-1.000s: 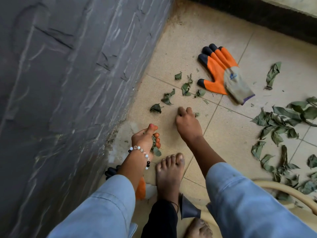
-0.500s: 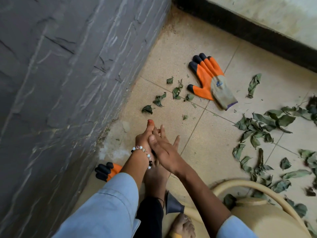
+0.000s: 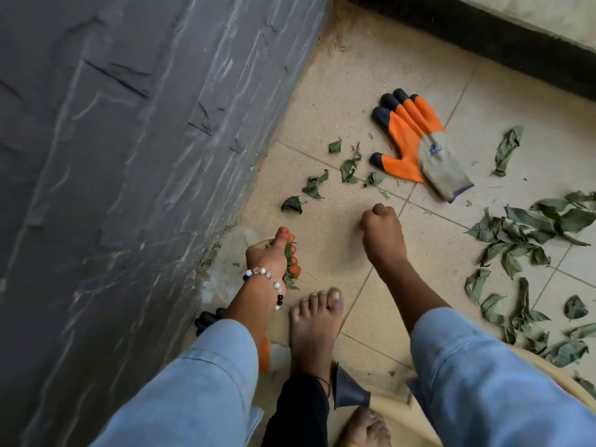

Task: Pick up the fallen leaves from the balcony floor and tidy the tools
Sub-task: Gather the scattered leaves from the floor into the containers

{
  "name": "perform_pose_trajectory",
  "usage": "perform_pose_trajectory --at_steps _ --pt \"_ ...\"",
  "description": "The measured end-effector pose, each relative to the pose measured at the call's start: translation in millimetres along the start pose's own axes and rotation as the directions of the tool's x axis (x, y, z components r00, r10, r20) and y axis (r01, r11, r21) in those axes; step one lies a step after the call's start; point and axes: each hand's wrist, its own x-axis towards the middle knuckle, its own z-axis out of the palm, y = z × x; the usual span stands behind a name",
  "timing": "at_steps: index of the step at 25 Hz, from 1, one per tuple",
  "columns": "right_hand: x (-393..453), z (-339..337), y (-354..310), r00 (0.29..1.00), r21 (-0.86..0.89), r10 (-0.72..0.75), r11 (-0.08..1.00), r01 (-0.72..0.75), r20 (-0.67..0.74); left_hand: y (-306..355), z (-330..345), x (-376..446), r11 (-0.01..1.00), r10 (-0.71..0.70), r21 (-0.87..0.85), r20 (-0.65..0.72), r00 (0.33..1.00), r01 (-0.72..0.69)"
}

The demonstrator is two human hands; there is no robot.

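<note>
Already, a small bunch of leaves (image 3: pixel 288 267) is gripped in the left hand (image 3: pixel 269 253); the right hand (image 3: pixel 380 225) is curled over the tile, its contents hidden. Loose leaves (image 3: pixel 522 227) and an orange work glove (image 3: pixel 416 143) remain. Gathered pieces could be dropped if the grip loosens.

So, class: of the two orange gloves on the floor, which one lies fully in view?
The far glove, lying flat beside the small leaf scraps; the other glove is mostly hidden under the left sleeve.
</note>
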Motion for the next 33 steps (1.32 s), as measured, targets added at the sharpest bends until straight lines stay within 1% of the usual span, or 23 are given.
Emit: perform_pose_trajectory --at_steps 1,5,7,8,10,11,12,14,17,18,19,20,21,22,23,24,26,27,28,29,30,31,33 --pt "3.4 -1.3 -3.7 0.999 -0.013 -0.045 0.999 0.045 0.001 3.4 -5.7 3.0 1.000 0.000 -0.011 -0.005 1.000 0.000" --pt "13.1 -3.6 -62.4 0.972 0.298 -0.229 0.926 0.232 -0.046 11.1 -24.3 11.4 0.999 0.003 -0.037 0.004 1.000 -0.003" --pt "14.4 0.0 -98.3 0.950 0.343 -0.310 0.890 0.300 -0.028 11.1 -27.2 14.8 0.999 0.029 -0.025 0.007 1.000 -0.029" --pt "17.0 5.3 -109.1 0.944 0.284 -0.331 0.905 0.318 -0.003 10.8 -27.6 17.0 0.999 0.048 -0.018 0.010 0.999 -0.047" --pt "22.4 10.8 -111.4 0.949 0.047 -0.310 0.950 0.308 0.060 11.5 -28.5 19.9 0.997 0.076 0.001 0.025 0.997 -0.076" --pt "25.6 11.6 -106.6 0.957 0.013 -0.283 0.959 0.283 0.055 13.1 -28.9 20.9 0.996 0.088 0.013 0.029 0.996 -0.088" --pt "26.7 10.5 -102.5 0.964 0.075 -0.263 0.962 0.261 0.023 14.6 -29.6 22.1 0.995 0.098 0.024 0.024 0.995 -0.099" --pt "25.1 6.6 -100.3 0.979 0.311 -0.198 0.929 0.200 -0.038 16.7 -30.5 22.5 0.993 0.113 0.036 -0.002 0.994 -0.113" --pt "33.9 -9.8 -95.9 0.990 0.674 0.025 0.734 0.079 -0.142 16.4 -24.7 18.1 0.994 0.103 0.031 -0.015 0.995 -0.103" --pt "38.8 -14.1 -91.9 0.983 0.641 0.030 0.762 0.096 -0.182 15.6 -21.9 16.5 0.995 0.097 0.029 -0.012 0.995 -0.096" --pt "45.7 -15.8 -87.1 0.969 0.410 -0.088 0.894 0.179 -0.231 15.2 -19.2 15.3 0.996 0.092 0.025 -0.006 0.996 -0.091" --pt "50.0 -15.7 -81.1 0.945 0.126 -0.252 0.951 0.282 -0.207 15.1 -16.5 14.8 0.996 0.089 0.023 0.003 0.996 -0.089" --pt "51.3 -12.6 -75.8 0.919 -0.073 -0.378 0.926 0.371 -0.116 16.0 -14.3 14.0 0.996 0.087 0.024 0.010 0.996 -0.087" --pt "53.1 -8.9 -70.3 0.912 -0.160 -0.411 0.901 0.403 -0.017 17.7 -12.8 13.3 0.996 0.088 0.024 0.015 0.996 -0.088" --pt "53.7 -3.9 -64.9 0.920 -0.165 -0.390 0.906 0.390 0.034 19.2 -12.1 12.5 0.996 0.088 0.023 0.019 0.996 -0.089" --pt "49.4 -2.5 -61.1 0.929 -0.103 -0.369 0.923 0.370 0.030 19.8 -11.8 11.4 0.996 0.091 0.022 0.019 0.996 -0.092" --pt "31.4 -8.3 -56.5 0.977 0.238 -0.213 0.949 0.208 -0.005 18.1 -12.6 4.6 0.994 0.110 0.027 0.002 0.994 -0.110" --pt "18.1 -15.5 -57.7 0.994 0.473 -0.114 0.876 0.099 0.002 16.3 -13.2 -0.1 0.992 0.121 0.031 -0.011 0.993 -0.121" --pt "1.1 -25.1 -59.6 0.998 0.661 -0.045 0.750 0.012 0.033 14.4 -12.3 -6.1 0.992 0.126 0.030 -0.024 0.992 -0.125" --pt "-18.1 -35.4 -61.9 0.999 0.782 -0.003 0.623 -0.030 0.041 12.4 -9.7 -13.6 0.993 0.117 0.029 -0.035 0.992 -0.116" --pt "-36.9 -44.2 -66.4 0.999 0.838 0.033 0.545 -0.036 0.021 11.0 -6.1 -21.1 0.994 0.101 0.043 -0.045 0.994 -0.099" --pt "-56.3 -51.3 -72.4 0.998 0.851 0.064 0.525 -0.022 -0.013 9.9 -0.8 -27.9 0.994 0.080 0.081 -0.060 0.995 -0.075" --pt "-91.6 -62.8 -83.1 0.991 0.802 0.087 0.596 0.030 -0.101 8.4 13.4 -44.8 0.988 0.000 0.152 -0.070 0.998 0.011"
